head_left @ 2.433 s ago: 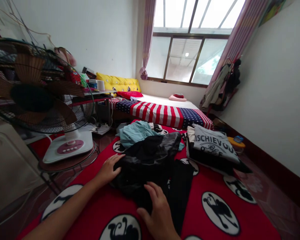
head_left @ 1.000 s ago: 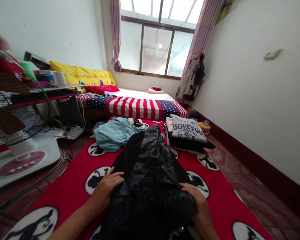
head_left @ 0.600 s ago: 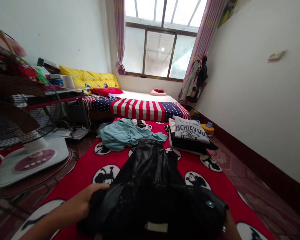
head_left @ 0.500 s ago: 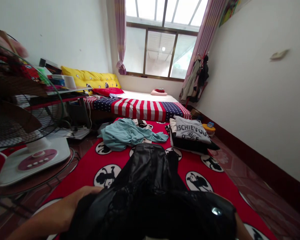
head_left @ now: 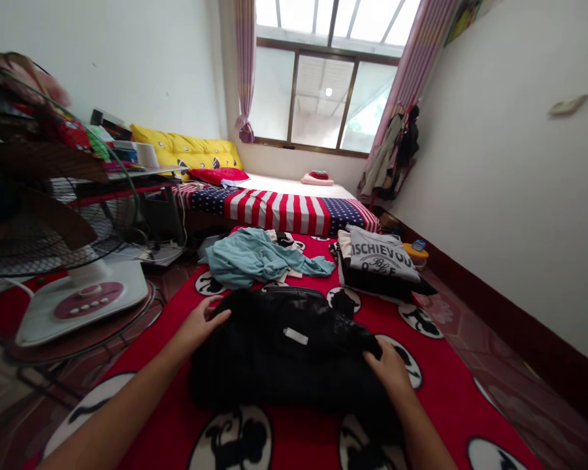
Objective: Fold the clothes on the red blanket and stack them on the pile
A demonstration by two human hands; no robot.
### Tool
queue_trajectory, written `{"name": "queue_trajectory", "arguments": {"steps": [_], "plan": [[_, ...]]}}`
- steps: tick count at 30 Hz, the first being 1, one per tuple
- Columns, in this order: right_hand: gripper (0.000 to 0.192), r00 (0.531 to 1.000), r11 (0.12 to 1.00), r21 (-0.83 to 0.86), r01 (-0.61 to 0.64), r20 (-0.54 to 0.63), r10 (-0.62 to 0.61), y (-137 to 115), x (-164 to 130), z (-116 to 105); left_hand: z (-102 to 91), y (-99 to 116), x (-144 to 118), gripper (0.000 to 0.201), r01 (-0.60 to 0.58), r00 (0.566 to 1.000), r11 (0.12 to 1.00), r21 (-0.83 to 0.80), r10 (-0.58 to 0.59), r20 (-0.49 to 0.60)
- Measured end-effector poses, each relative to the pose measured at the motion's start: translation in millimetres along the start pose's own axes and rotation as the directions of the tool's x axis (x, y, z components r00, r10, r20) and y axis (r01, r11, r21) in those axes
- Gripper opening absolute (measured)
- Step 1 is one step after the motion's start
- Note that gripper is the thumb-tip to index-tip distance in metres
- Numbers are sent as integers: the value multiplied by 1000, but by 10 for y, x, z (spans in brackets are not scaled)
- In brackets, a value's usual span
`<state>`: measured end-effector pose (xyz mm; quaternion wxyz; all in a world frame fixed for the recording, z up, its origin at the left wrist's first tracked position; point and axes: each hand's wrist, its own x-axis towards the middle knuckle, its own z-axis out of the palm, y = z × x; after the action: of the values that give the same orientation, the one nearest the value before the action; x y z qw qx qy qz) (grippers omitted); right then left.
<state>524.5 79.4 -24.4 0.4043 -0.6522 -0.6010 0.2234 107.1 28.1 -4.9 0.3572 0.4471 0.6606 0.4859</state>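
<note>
Both hands lie on a black garment (head_left: 284, 349) spread flat on the red mat (head_left: 441, 385) just in front of the person. At the garment's near left edge, the left hand (head_left: 198, 323) rests palm down with its fingers loosely spread and the thumb pointing toward the cloth, pressing on it rather than gripping it. On the right side, the right hand (head_left: 389, 369) sits with its fingers curled onto the dark fabric; whether they pinch a fold or only press on it cannot be told. Folded over into a wide, low bundle, the black garment shows a small white label (head_left: 294, 335) near its middle. It covers part of the round black-and-white figures printed on the mat. Just beyond it lies a crumpled light teal garment (head_left: 255, 256), near but apart from the black one. To the right of that sits a stack of folded clothes (head_left: 379, 264) with a grey printed shirt on top, and a small yellow container (head_left: 414, 251) stands just beside the stack. Behind these, a low bed carries a stars-and-stripes cover (head_left: 284, 210), with yellow cushions (head_left: 191, 149) and a red pillow (head_left: 218, 175) at its left end. On the left, a fan (head_left: 53, 215) stands on a white base with pink buttons. Clothes (head_left: 396, 156) hang by the pink curtain at the window.
</note>
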Motion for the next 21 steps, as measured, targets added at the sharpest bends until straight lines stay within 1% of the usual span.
{"name": "queue_trajectory", "arguments": {"steps": [1, 2, 3, 4, 6, 7, 9, 10, 11, 12, 13, 14, 15, 16, 17, 18, 19, 21], "plan": [[33, 1000, 1000, -13, 12, 14, -12, 26, 25, 59, 54, -51, 13, 81, 5, 999, 1000, 1, -5, 35], [40, 999, 1000, -1, 23, 31, -23, 36, 36, 101, 109, -92, -8, 77, -14, 998, 1000, 16, 13, 66], [49, 998, 999, 19, 37, 50, -38, 23, 34, 128, 168, -117, -61, 70, -64, 994, 997, 50, 60, 88], [58, 996, 998, 37, 54, 73, -56, -21, 22, 144, 236, -120, -138, 61, -143, 986, 985, 100, 133, 104], [75, 988, 996, 35, 85, 130, -89, -192, -15, 169, 396, -66, -329, 44, -317, 944, 928, 196, 289, 157], [83, 980, 994, 17, 104, 168, -105, -305, -33, 191, 484, -16, -426, 40, -389, 916, 895, 217, 350, 198], [99, 952, 988, 2, 156, 267, -151, -536, -56, 266, 660, 95, -589, 43, -501, 846, 843, 195, 430, 315], [106, 922, 980, 24, 198, 334, -195, -635, -64, 318, 739, 141, -650, 47, -549, 799, 820, 163, 458, 389], [111, 872, 965, 63, 253, 417, -256, -715, -72, 376, 808, 175, -695, 50, -592, 745, 796, 126, 481, 462], [114, 804, 943, 110, 314, 498, -325, -774, -82, 434, 865, 194, -727, 52, -629, 690, 772, 94, 498, 526], [113, 728, 914, 150, 377, 563, -392, -813, -97, 490, 907, 199, -747, 52, -658, 644, 749, 76, 508, 572], [107, 661, 882, 174, 437, 604, -446, -835, -115, 540, 934, 191, -759, 51, -675, 622, 734, 74, 512, 593], [94, 618, 855, 175, 489, 621, -481, -843, -138, 581, 947, 176, -765, 50, -678, 625, 730, 83, 513, 588], [76, 609, 836, 158, 525, 616, -499, -841, -164, 613, 948, 158, -768, 49, -668, 645, 738, 93, 513, 566], [58, 627, 828, 134, 544, 591, -508, -833, -191, 635, 939, 141, -770, 48, -650, 673, 754, 96, 513, 533], [42, 657, 829, 111, 548, 557, -508, -819, -215, 647, 924, 128, -774, 47, -629, 700, 772, 89, 513, 496], [30, 691, 836, 94, 540, 518, -505, -802, -234, 651, 903, 120, -780, 45, -610, 726, 788, 80, 515, 456], [14, 762, 865, 81, 495, 437, -477, -767, -241, 630, 850, 111, -803, 38, -582, 774, 809, 86, 519, 363]]}}
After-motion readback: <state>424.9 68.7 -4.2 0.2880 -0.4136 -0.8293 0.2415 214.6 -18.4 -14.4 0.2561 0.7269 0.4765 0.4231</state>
